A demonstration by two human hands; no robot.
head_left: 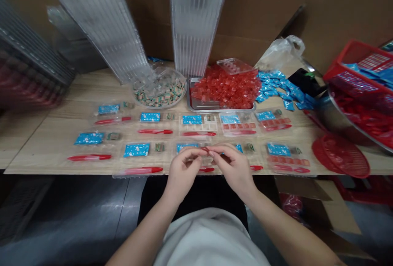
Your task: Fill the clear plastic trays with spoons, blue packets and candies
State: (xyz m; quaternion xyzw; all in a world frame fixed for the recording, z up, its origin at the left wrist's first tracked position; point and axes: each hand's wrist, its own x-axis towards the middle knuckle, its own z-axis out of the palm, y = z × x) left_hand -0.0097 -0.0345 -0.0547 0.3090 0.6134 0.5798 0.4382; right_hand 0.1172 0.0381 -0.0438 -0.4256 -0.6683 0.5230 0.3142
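My left hand (186, 170) and my right hand (233, 167) meet over the front row of clear plastic trays. Their fingertips pinch a small red plastic piece (205, 149) between them; its exact shape is blurred and partly covered by fingers. Beneath the hands, a clear tray with a blue packet (186, 147) and a red pen-shaped item (206, 169) is partly hidden. Similar trays stand in two rows, each with a blue packet, a small green-and-tan piece (159, 147) and a red pen-shaped item. Some, such as the front right one, also hold a strip of red squares (288, 160).
Behind the rows are a round container of green-and-tan pieces (162, 94), a metal tray (221, 105) heaped with red pieces (229, 88), and loose blue packets (272, 84). Stacked clear trays (196, 24) rise at the back. Red baskets (340, 155) and a metal bowl (334, 110) stand right.
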